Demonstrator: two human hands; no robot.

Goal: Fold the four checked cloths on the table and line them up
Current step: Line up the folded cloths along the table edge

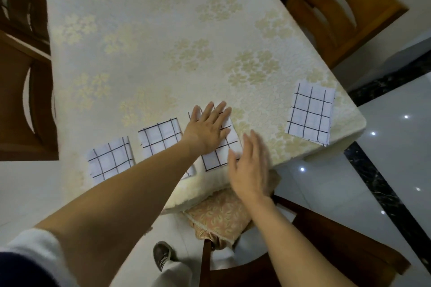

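Four folded white cloths with black checks lie near the table's front edge. The leftmost cloth (109,161) and the second cloth (161,138) sit side by side. My left hand (207,128) lies flat, fingers spread, on the third cloth (221,154). My right hand (249,168) hovers open at that cloth's right edge, blurred, holding nothing. The fourth cloth (310,114) lies apart near the table's right corner.
The table (163,42) has a cream cover with pale flowers. Wooden chairs stand at the left (25,91), at the far right (340,11) and close in front with a patterned cushion (219,216). My shoe (163,255) is on the glossy floor.
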